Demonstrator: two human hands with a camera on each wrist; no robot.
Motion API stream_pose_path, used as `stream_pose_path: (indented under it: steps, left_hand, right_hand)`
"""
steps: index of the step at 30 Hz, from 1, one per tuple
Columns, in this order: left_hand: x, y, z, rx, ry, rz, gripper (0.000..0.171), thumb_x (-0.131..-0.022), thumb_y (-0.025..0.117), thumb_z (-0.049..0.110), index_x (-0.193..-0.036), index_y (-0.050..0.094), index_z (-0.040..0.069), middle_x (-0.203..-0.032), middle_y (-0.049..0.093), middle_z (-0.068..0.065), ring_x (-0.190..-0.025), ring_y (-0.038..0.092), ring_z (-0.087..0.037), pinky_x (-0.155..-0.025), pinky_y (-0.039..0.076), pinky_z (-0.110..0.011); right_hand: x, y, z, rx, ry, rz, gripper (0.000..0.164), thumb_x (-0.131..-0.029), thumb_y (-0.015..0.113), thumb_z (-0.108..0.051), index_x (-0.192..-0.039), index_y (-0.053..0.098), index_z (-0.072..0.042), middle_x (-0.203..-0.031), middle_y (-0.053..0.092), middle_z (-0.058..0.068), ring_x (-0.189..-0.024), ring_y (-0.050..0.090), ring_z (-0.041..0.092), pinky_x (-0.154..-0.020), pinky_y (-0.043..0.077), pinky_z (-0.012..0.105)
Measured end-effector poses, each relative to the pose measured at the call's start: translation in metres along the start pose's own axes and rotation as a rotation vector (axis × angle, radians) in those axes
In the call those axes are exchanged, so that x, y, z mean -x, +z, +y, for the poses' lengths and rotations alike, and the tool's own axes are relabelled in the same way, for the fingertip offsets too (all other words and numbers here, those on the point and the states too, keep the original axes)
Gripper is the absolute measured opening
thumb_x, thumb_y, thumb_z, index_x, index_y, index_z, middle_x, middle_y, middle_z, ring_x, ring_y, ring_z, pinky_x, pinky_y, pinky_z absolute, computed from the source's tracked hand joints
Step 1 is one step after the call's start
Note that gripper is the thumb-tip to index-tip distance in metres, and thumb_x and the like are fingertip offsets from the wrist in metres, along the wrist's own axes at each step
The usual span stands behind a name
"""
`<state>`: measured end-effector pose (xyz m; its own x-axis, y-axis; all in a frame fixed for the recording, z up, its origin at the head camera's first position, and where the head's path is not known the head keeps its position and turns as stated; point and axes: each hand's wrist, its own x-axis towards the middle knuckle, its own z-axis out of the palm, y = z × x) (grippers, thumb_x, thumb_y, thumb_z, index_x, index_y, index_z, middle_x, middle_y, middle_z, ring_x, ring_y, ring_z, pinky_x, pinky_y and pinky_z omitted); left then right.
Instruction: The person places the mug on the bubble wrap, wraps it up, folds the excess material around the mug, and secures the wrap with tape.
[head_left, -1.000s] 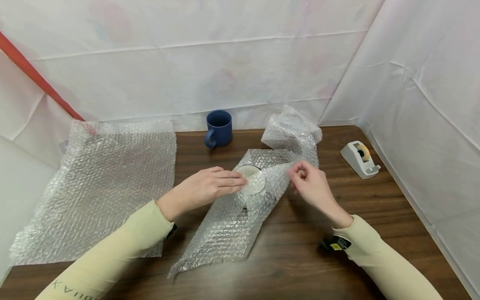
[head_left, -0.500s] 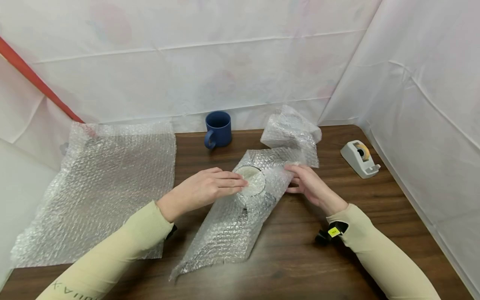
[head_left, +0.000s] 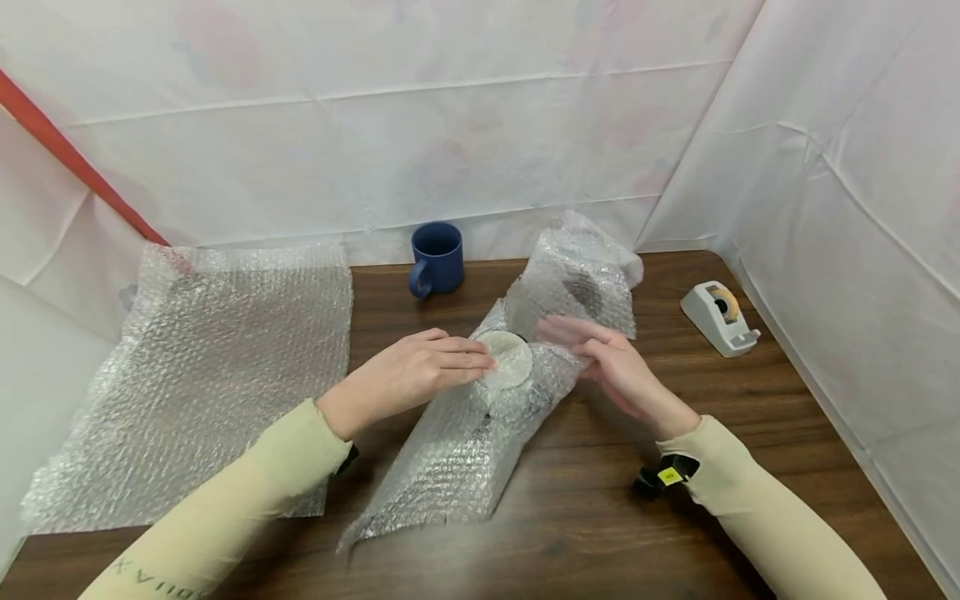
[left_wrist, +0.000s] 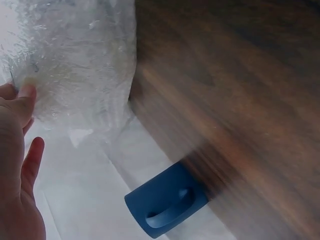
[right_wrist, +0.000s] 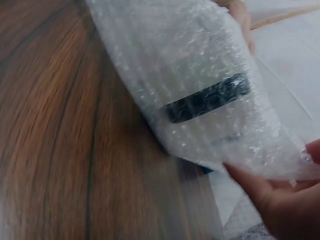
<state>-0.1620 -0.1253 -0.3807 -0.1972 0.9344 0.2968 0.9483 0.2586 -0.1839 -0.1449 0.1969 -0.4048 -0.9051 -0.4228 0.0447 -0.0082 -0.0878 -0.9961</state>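
Observation:
On the table, a strip of bubble wrap (head_left: 442, 475) lies diagonally around a round object with a pale top (head_left: 504, 358). A dark band (right_wrist: 207, 102) shows through the wrap in the right wrist view; the object's exact kind is hidden. My left hand (head_left: 423, 367) lays straight fingers on the left side of the round top, pressing there. My right hand (head_left: 618, 367) holds the wrap's flap at the right of the object, its fingers blurred in the head view. In the right wrist view the thumb (right_wrist: 250, 182) lies along the wrap's edge.
A blue mug (head_left: 437, 257) stands at the back of the table. At the far right sits a white tape dispenser (head_left: 722, 318). A large bubble wrap sheet (head_left: 225, 375) is spread on the left. The wrap's crumpled far end (head_left: 585, 258) touches the back curtain (head_left: 480, 125).
The right hand has moved leftward with the flap, toward the round top, its fingers now reaching across the wrap. The left hand stays on the object.

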Motion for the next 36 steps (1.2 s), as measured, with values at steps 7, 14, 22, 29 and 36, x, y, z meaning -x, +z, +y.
stream_pose_path:
  steps: [7, 14, 22, 29, 36]
  left_hand:
    - [-0.006, 0.001, -0.003, 0.021, -0.007, 0.003, 0.042, -0.091, 0.066, 0.003, -0.131, 0.067, 0.013, -0.139, 0.059, 0.003, -0.133, 0.049, -0.017, -0.101, 0.041, -0.037]
    - [-0.007, 0.005, -0.006, 0.004, -0.011, 0.031, 0.041, -0.088, 0.072, 0.001, -0.127, 0.070, 0.013, -0.131, 0.064, 0.003, -0.127, 0.050, -0.022, -0.099, 0.043, -0.038]
    - [-0.005, 0.016, -0.010, 0.149, -0.068, 0.242, 0.031, -0.082, 0.081, 0.000, -0.111, 0.074, 0.006, -0.118, 0.070, -0.003, -0.120, 0.056, -0.025, -0.102, 0.045, -0.038]
    - [-0.008, 0.012, -0.010, 0.151, -0.052, 0.265, 0.035, -0.082, 0.081, 0.003, -0.115, 0.071, 0.010, -0.121, 0.067, -0.002, -0.120, 0.055, -0.024, -0.103, 0.043, -0.037]
    - [-0.007, 0.010, -0.006, 0.158, -0.044, 0.204, 0.032, -0.087, 0.074, -0.004, -0.113, 0.075, 0.014, -0.114, 0.070, 0.006, -0.113, 0.056, -0.019, -0.095, 0.047, -0.034]
  right_hand:
    - [0.002, -0.004, 0.008, 0.237, -0.309, -0.135, 0.046, -0.093, 0.037, 0.014, -0.136, 0.051, 0.013, -0.143, 0.055, 0.003, -0.137, 0.044, 0.018, -0.105, 0.040, 0.027]
    - [-0.005, 0.003, 0.004, 0.676, -0.534, -0.308, 0.054, -0.091, 0.040, 0.009, -0.140, 0.057, -0.004, -0.153, 0.044, 0.011, -0.147, 0.026, 0.034, -0.119, 0.020, 0.042]
    - [-0.010, 0.006, 0.002, 0.798, -0.525, -0.353, 0.055, -0.088, 0.040, 0.004, -0.137, 0.062, -0.009, -0.150, 0.049, 0.000, -0.148, 0.024, 0.027, -0.118, 0.023, 0.041]
    - [-0.009, 0.010, 0.000, 0.888, -0.570, -0.358, 0.047, -0.090, 0.052, -0.007, -0.136, 0.062, -0.008, -0.146, 0.053, 0.005, -0.146, 0.028, 0.031, -0.116, 0.025, 0.045]
    - [-0.011, 0.012, -0.007, 1.061, -0.605, -0.359, 0.047, -0.095, 0.066, -0.027, -0.138, 0.060, -0.009, -0.151, 0.048, 0.004, -0.149, 0.019, 0.032, -0.118, 0.022, 0.047]
